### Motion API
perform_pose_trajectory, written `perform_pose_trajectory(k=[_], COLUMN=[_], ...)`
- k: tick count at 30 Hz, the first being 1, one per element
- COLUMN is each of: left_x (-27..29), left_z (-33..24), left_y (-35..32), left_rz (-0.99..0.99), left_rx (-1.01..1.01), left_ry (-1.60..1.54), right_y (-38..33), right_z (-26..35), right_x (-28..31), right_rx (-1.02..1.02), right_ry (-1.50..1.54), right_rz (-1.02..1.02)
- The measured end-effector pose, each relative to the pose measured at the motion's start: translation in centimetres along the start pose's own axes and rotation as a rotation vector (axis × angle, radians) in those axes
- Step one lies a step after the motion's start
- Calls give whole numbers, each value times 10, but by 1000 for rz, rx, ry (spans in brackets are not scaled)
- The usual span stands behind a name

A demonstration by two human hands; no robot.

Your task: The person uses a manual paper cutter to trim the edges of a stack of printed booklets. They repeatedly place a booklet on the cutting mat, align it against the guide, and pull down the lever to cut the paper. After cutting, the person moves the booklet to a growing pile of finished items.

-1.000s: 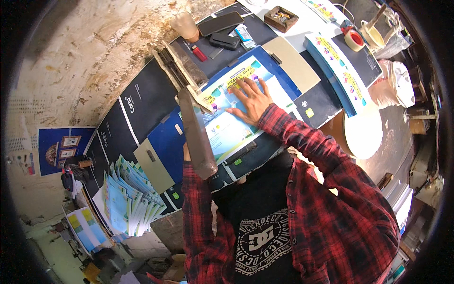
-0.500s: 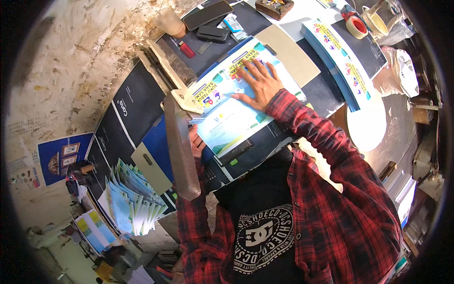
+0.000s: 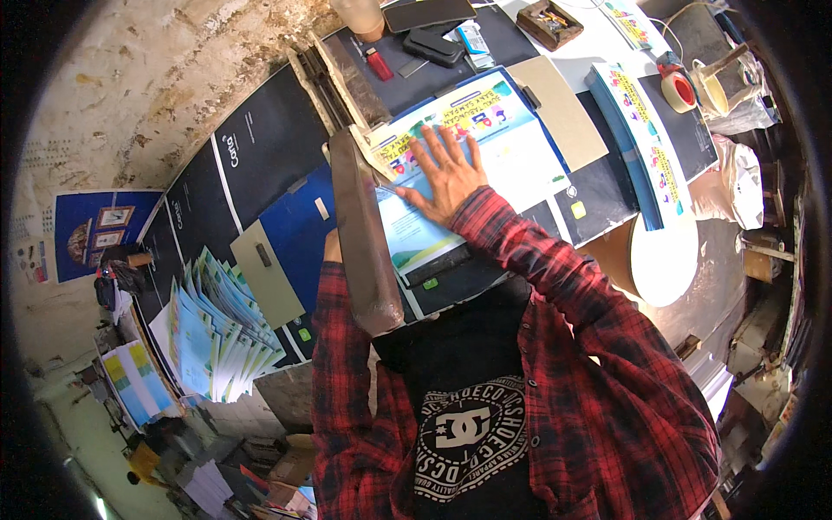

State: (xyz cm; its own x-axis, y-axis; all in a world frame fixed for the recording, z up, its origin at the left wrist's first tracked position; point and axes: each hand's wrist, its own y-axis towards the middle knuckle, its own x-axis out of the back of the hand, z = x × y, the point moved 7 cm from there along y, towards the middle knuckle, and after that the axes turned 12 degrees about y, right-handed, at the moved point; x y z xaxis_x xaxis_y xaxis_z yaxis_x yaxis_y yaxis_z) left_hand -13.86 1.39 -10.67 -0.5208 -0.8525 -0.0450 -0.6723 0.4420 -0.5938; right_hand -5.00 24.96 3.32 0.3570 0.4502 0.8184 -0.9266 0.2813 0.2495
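My right hand [image 3: 446, 178] lies flat with fingers spread on a colourful printed cover sheet [image 3: 518, 156], its thumb pointing toward a long brown bar [image 3: 366, 238]. The sheet's left part runs under the bar, which belongs to a device with a cream metal frame [image 3: 329, 95]. My left hand [image 3: 333, 247] is mostly behind the bar. Only a strip near the wrist shows there, so its fingers and anything in them are hidden. Next to that wrist is a blue board [image 3: 290, 217] on the dark tabletop.
Fanned printed booklets [image 3: 221, 334] stand at the left. On the right lies a long stack of printed covers [image 3: 637, 143], near a red tape roll [image 3: 678, 90] and a round stool [image 3: 667, 264]. A red lighter [image 3: 379, 64] and a black case [image 3: 433, 47] sit at the back.
My right hand has slid left over the sheet, closer to the brown bar, and the sheet has shifted left too. My left fingers, partly visible before, are now behind the bar. The whole view has shifted.
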Motion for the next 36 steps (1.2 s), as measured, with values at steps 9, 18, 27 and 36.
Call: perform_pose_trajectory(k=[9,18,27,36], left_x=[-61,-35,-98,-98], left_z=[-45,-48,-79,-72], left_y=[-16,-28,-109,-105], left_rz=[-49,-197,-638,-674], left_rx=[71,-165,-709,-741], left_ry=[-143,302,1441,1368], right_y=[4,4,5,70], right_z=[-36,-20,-25,101], right_x=[19,5,-8,148], right_rx=[-91,-32,-54,383], right_ry=[-112,-99,-162,77], right_rz=[-46,-25,118,-2])
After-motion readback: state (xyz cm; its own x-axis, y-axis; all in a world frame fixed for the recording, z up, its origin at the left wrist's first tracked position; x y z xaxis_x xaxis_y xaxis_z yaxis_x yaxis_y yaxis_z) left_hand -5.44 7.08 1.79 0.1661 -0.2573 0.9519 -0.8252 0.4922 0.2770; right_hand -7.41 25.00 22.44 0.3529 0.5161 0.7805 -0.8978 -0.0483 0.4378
